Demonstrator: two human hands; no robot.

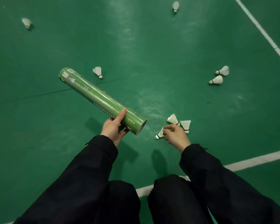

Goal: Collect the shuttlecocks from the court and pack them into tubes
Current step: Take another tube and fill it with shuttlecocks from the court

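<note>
My left hand [116, 126] grips a long green shuttlecock tube [97, 97] near its open end, which points toward my right hand. The tube slants up and to the left above the floor. My right hand [175, 134] pinches the feathers of a white shuttlecock [159, 135], its cork pointing down-left, just right of the tube's mouth. Two more shuttlecocks [173, 119] [185, 125] lie on the green floor right behind that hand. It is unclear whether the pinched one is off the floor.
Other shuttlecocks lie scattered on the court: one [98, 72] beyond the tube, a pair [223, 71] [217, 80] to the right, one [175, 6] far ahead, one [26, 22] far left. White court lines [262, 31] [257, 160] run at right and near my dark-trousered knees.
</note>
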